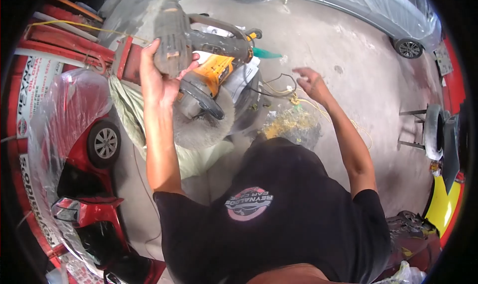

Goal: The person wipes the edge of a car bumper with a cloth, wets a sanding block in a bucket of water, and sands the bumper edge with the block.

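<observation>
My left hand [162, 80] is closed around the rounded, dusty dark-grey end of a power tool [172, 32]. Its thumb and fingertips show on either side of the housing. Right beside that lie a yellow-and-black polisher body [216, 70], a black loop handle [201, 100] and a fluffy, dusty polishing pad [209, 122]; whether all of these belong to one tool I cannot tell. My right hand [312, 85] hovers over the floor with fingers loosely bent and apart, nothing visible in them. Near it run a thin black cord [271, 92] and a yellowish cord [318, 107].
Pale cloth [199, 159] hangs below the pad. On the left stand a red car part with a wheel [103, 143] and plastic sheeting [69, 105]. A plastic-covered car [368, 15] is at the upper right. A tyre [433, 129] rests by a stand at the right.
</observation>
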